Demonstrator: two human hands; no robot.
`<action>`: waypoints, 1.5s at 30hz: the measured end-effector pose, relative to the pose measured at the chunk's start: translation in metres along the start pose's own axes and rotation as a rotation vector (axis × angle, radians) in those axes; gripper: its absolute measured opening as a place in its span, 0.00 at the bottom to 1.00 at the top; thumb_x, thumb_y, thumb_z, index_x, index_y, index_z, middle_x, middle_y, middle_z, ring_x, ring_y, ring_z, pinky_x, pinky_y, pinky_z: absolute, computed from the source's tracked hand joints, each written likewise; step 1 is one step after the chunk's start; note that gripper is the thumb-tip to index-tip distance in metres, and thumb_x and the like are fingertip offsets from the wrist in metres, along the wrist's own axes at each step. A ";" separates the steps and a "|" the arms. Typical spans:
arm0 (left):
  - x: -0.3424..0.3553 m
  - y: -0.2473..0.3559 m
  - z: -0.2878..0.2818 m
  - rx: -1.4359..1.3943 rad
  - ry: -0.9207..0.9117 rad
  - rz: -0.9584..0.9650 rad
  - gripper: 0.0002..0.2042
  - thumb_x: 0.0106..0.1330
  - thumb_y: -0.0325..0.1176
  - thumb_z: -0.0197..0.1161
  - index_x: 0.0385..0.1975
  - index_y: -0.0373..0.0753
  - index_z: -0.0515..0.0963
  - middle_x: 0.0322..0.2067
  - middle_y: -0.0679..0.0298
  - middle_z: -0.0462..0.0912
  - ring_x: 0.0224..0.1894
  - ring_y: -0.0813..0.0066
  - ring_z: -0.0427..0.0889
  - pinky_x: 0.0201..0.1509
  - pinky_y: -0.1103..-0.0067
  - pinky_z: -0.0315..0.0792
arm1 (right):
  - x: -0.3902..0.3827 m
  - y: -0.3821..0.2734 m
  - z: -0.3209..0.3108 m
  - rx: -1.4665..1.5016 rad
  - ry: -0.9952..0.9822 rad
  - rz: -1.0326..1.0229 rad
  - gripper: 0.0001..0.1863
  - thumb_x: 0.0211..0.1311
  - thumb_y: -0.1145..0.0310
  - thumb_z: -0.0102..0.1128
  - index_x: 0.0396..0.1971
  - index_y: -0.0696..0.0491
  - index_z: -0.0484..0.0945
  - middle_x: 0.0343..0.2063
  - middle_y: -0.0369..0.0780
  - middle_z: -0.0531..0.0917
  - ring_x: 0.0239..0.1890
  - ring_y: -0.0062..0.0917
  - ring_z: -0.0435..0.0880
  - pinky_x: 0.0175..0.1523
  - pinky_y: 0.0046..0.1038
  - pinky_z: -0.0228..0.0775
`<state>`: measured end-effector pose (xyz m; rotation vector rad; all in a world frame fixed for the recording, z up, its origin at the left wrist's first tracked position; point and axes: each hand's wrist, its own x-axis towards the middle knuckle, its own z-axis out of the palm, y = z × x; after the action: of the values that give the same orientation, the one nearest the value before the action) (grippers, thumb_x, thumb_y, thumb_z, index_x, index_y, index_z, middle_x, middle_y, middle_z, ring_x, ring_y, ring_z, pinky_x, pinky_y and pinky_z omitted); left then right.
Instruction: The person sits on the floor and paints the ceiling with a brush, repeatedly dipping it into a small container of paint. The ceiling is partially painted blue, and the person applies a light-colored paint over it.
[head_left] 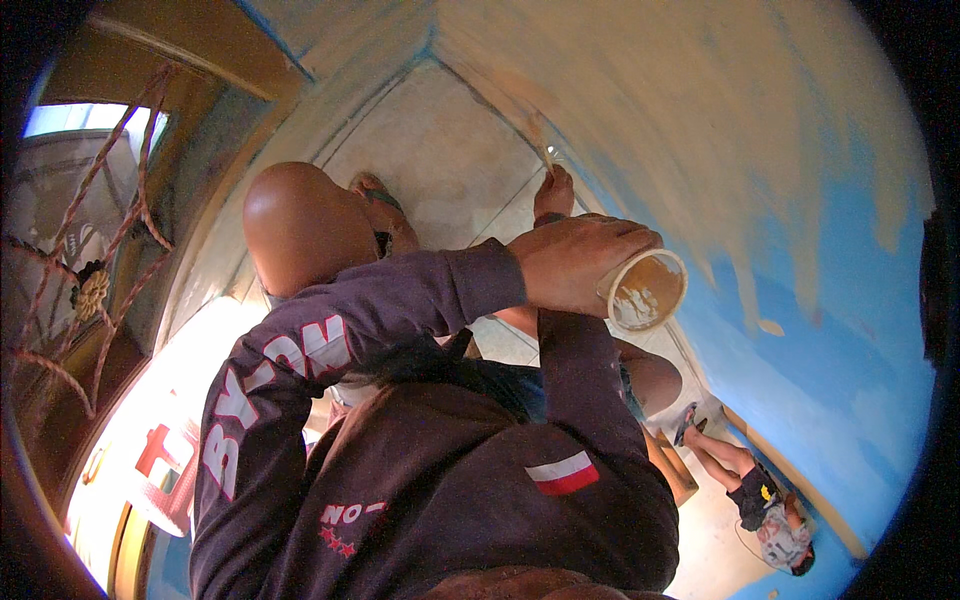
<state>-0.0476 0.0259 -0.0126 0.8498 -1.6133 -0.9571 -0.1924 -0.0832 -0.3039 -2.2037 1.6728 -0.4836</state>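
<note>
My left hand (580, 262) is closed round a pale plastic cup (650, 292), gripping it by its side and rim. The cup is tilted so that its opening shows, with cream paint smeared inside. Beyond it, my right arm passes beneath the left hand, and my right hand (554, 192) is low at the foot of the wall. Its fingers are closed on a thin paintbrush (549, 160), only a small part of which shows. The brush end is by the wall's lower edge, beside the corner.
The right wall (800, 230) has uneven cream paint over blue. Grey floor tiles (420, 135) run into the corner ahead. My bare knee (305, 225) is at the left, near a brown frame with hanging braided cord (145, 190). Another person (765, 500) lies or sits at lower right.
</note>
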 end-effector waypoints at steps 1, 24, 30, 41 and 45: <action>0.000 -0.001 -0.002 -0.004 0.007 -0.003 0.28 0.49 0.38 0.75 0.49 0.37 0.72 0.42 0.52 0.79 0.49 0.49 0.81 0.53 0.61 0.73 | 0.009 -0.013 0.006 0.006 -0.027 0.002 0.13 0.69 0.69 0.52 0.50 0.53 0.77 0.42 0.53 0.81 0.44 0.53 0.80 0.49 0.48 0.74; -0.007 0.001 -0.003 0.062 -0.014 0.002 0.24 0.52 0.40 0.72 0.47 0.39 0.72 0.41 0.52 0.79 0.48 0.48 0.80 0.51 0.60 0.74 | -0.031 0.063 -0.034 -0.171 -0.043 0.114 0.11 0.68 0.68 0.52 0.47 0.50 0.77 0.43 0.50 0.81 0.45 0.52 0.81 0.47 0.49 0.73; -0.011 0.004 -0.007 0.012 -0.082 -0.034 0.26 0.51 0.39 0.73 0.49 0.38 0.72 0.42 0.52 0.80 0.49 0.47 0.80 0.52 0.60 0.74 | -0.060 0.080 -0.051 -0.185 -0.040 0.134 0.11 0.67 0.68 0.52 0.47 0.50 0.77 0.42 0.51 0.82 0.44 0.52 0.81 0.47 0.49 0.73; -0.019 0.002 -0.005 0.043 -0.078 -0.017 0.26 0.51 0.38 0.73 0.49 0.39 0.72 0.44 0.53 0.80 0.49 0.48 0.81 0.52 0.60 0.75 | -0.070 0.066 -0.027 -0.137 0.037 0.046 0.10 0.67 0.68 0.53 0.45 0.51 0.78 0.40 0.51 0.82 0.44 0.52 0.81 0.46 0.49 0.73; -0.016 0.005 -0.004 0.118 -0.115 -0.047 0.31 0.47 0.40 0.76 0.50 0.36 0.71 0.45 0.52 0.79 0.50 0.51 0.81 0.53 0.62 0.75 | -0.034 0.039 0.014 -0.086 0.050 -0.025 0.10 0.67 0.68 0.53 0.45 0.51 0.78 0.39 0.51 0.82 0.43 0.52 0.81 0.46 0.49 0.73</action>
<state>-0.0408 0.0417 -0.0139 0.9314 -1.7691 -0.9655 -0.2280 -0.0599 -0.3368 -2.2936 1.7236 -0.4857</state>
